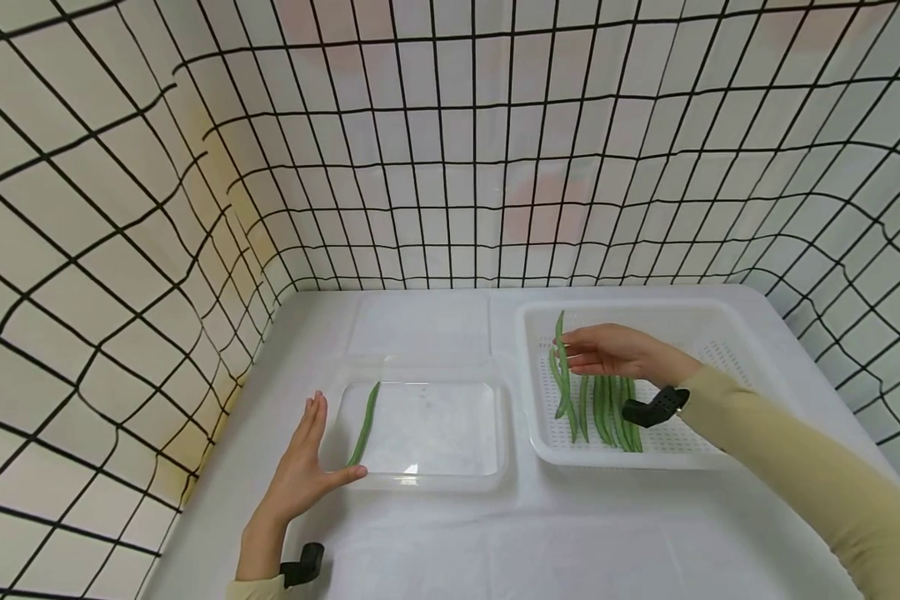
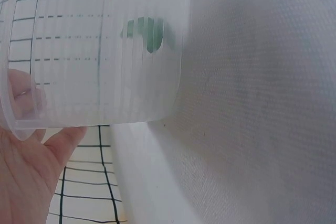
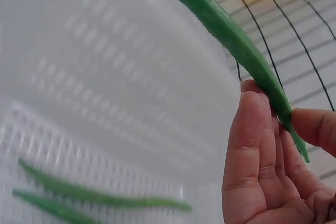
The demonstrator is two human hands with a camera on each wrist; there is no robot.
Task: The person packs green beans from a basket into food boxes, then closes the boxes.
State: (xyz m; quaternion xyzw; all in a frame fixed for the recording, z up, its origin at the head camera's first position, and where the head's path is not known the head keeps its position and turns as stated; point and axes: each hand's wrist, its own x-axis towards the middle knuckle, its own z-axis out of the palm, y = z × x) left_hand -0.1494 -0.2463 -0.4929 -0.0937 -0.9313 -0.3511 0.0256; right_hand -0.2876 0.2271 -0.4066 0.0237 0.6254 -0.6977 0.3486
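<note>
My right hand (image 1: 607, 348) pinches a long green bean (image 1: 565, 371) between thumb and fingertips over the left part of a white perforated basket (image 1: 720, 454). In the right wrist view, the held bean (image 3: 226, 30) slants up past the basket wall, gripped near its thin end. More green beans (image 1: 615, 412) lie side by side on the basket floor. At the left, my left hand (image 1: 305, 467) rests against a clear plastic container (image 1: 450, 482), thumb at its near left corner and fingers straight along its left side. One green bean (image 1: 365, 423) lies inside that container.
Both containers stand on a white-covered table (image 1: 420, 550), with a narrow gap between them. Black netting (image 1: 472, 158) rises behind the table and along both sides. A small black device (image 1: 656, 407) sits on the right wrist, another (image 1: 303, 565) on the left.
</note>
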